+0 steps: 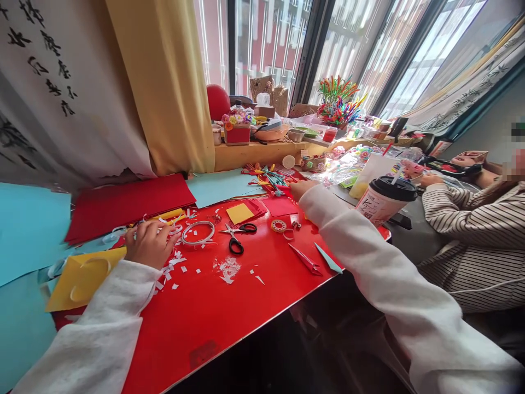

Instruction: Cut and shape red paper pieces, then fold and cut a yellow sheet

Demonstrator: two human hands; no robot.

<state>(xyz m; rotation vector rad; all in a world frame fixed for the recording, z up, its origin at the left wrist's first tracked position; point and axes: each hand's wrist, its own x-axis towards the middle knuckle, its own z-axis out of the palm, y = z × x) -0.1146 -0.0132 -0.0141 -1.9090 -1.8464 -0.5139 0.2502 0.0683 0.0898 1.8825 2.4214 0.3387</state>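
Note:
My left hand (150, 243) rests palm down at the left of the red table (184, 323), fingers apart, over white paper scraps (166, 273). A folded yellow paper (82, 276) lies beside that wrist. My right hand (302, 190) reaches to the back of the table, next to a pile of small red, yellow and teal paper pieces (273, 178). Its fingertips are largely hidden, so I cannot tell what they hold. Between the hands lie black-handled scissors (238, 235) with open blades, a white ring-shaped roll (198, 232), a yellow tape roll (279, 225) and a square yellow paper (240, 213).
Red sheets (131, 205) and a light blue sheet (225, 185) lie along the back. Folded red (305, 260) and teal (328, 258) pieces sit near the front edge. A lidded drink cup (385, 200) stands right of my forearm; a person in a striped sleeve (455, 213) sits beyond.

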